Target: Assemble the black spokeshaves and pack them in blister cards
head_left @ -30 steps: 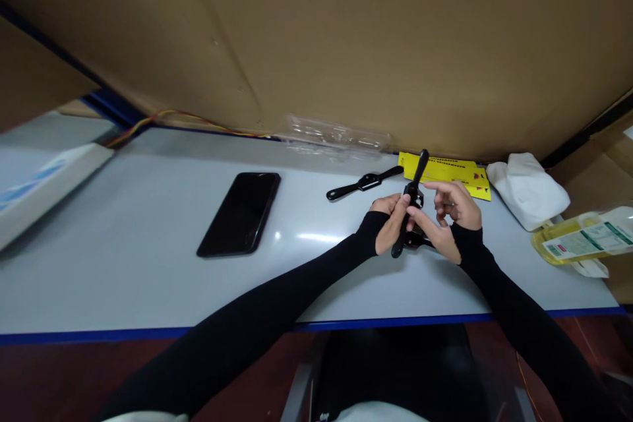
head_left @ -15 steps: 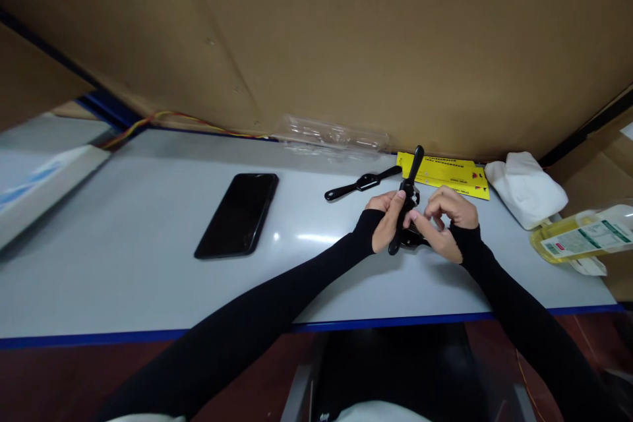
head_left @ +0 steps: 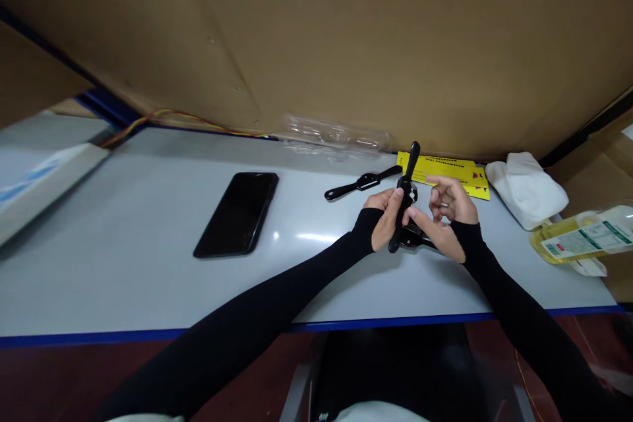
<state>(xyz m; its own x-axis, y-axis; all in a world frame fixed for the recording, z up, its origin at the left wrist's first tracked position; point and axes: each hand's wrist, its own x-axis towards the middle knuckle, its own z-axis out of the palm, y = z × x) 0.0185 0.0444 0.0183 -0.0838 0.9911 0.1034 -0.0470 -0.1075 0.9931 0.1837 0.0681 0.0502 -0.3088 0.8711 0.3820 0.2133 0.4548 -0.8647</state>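
Note:
My left hand (head_left: 387, 216) is closed round a black spokeshave (head_left: 407, 195), held upright with one handle pointing away from me. Beside it, my right hand (head_left: 448, 221) has its fingers raised and spread, its thumb tip close to the middle of the tool; whether the thumb touches it I cannot tell. Under the hands lies another black spokeshave (head_left: 414, 237), partly covered by them. A further black spokeshave (head_left: 366, 182) rests on the table to the left, beyond my left hand.
Yellow printed cards (head_left: 445, 173) lie behind the hands. Clear plastic packaging (head_left: 336, 135) leans near the cardboard wall. A black phone (head_left: 237, 214) lies to the left. On the right are a white cloth (head_left: 527, 191) and a bottle of yellow liquid (head_left: 583, 234). A white box (head_left: 49, 178) stands far left.
My right fingers have lifted and spread away from the middle of the held spokeshave. My left hand keeps its hold, the tool shifting slightly left.

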